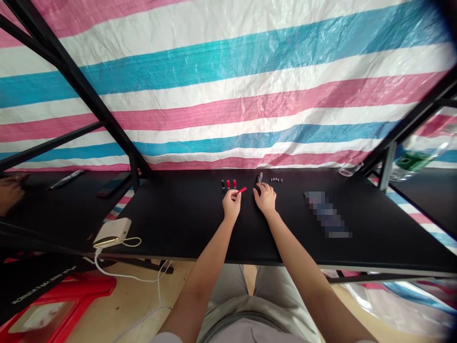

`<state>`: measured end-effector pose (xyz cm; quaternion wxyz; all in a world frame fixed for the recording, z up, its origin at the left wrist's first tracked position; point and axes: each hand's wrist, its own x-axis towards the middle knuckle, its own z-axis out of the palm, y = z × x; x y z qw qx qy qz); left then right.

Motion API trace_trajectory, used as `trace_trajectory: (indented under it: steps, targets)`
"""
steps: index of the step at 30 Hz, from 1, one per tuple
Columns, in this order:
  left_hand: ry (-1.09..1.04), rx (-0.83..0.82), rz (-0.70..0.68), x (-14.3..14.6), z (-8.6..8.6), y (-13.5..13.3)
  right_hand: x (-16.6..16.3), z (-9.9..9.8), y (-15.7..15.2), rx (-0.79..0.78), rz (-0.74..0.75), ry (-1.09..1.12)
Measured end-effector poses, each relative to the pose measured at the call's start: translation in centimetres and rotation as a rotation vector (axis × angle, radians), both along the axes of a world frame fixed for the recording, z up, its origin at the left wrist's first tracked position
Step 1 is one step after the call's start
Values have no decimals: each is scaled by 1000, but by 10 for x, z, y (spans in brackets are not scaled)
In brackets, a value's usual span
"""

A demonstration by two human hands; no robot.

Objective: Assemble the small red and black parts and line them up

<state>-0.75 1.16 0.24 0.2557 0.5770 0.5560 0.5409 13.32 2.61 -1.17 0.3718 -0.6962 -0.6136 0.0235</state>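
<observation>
My left hand [232, 205] pinches a slim red tube [242, 190] just above the black table. Behind that hand stand two short red cylinders [228, 184] and a short black cylinder [223, 184]. My right hand [266, 197] reaches forward with fingers stretched out and thumb apart. Its fingertips are at a small black piece [257, 179] and a clear, narrow piece [260, 177]; whether they touch is too small to tell. To the right of that hand lie several tiny silvery pieces [276, 180] in a row.
On the black table [171, 209], a blurred-out flat object [326, 214] lies right. A clear cup [350, 168] stands at the back right. A white power bank [113, 232] with cables sits at the left edge. Another person's hand [10, 194] shows far left. Black frame bars flank the table.
</observation>
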Motion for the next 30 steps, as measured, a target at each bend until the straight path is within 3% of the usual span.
trace_trajectory:
  steps: [6,14,30]
  targets:
    - [-138,49,58,0,0,1,-1,8,-11,213,178,152]
    - [-181,83,71,-2,-5,2,-10,8,-15,157,425,90]
    - [-229,99,55,-2,5,-2,-8,8,-14,136,444,51]
